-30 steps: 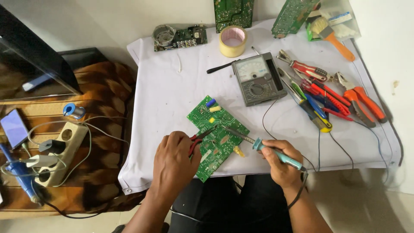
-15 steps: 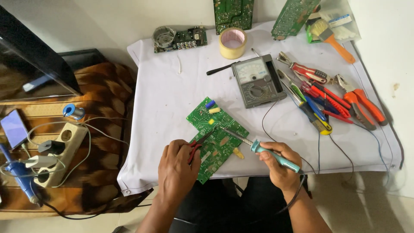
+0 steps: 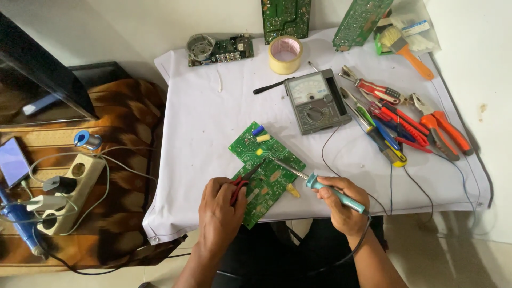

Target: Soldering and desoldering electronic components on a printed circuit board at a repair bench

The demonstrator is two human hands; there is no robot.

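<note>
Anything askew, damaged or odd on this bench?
Mostly orderly. The green circuit board lies at a slant, its near corner at the table edge. Left hand holds red-handled pliers; right hand holds a soldering iron on the board.

The red grips of the needle-nose pliers (image 3: 240, 188) are mostly hidden inside the left hand (image 3: 220, 217). The upright green circuit board (image 3: 284, 18), beyond the beige tape roll (image 3: 285, 54), is cut off by the top edge. Solder joint at the iron tip: too small to tell.
</note>
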